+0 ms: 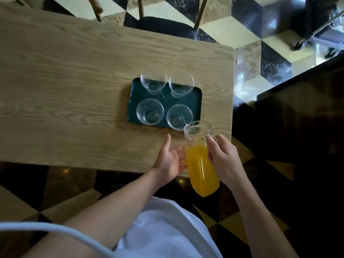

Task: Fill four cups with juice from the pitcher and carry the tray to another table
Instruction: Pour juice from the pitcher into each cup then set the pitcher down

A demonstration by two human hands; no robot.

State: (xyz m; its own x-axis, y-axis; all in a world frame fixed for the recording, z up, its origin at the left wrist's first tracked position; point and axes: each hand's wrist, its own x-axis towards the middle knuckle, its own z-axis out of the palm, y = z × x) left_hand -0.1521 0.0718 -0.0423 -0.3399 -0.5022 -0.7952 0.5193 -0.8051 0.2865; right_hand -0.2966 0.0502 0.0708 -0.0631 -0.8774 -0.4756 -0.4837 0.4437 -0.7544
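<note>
A ribbed glass pitcher point(201, 164) of orange juice is held near the table's front edge, tilted with its open mouth toward the tray. My right hand point(223, 157) grips its handle side. My left hand point(170, 159) rests against its left side, fingers spread. A dark green tray point(196, 101) lies on the wooden table and carries several clear cups, all without juice: back left cup point(153, 82), back right cup point(181, 85), front left cup point(149, 111), front right cup point(179, 117). The pitcher's mouth is just beside the front right cup.
The wooden table point(74, 81) has its right edge close to the tray. A chair with a dark seat point(165, 27) stands at the far side. A dark counter point(297, 118) is on the right, over a chequered floor.
</note>
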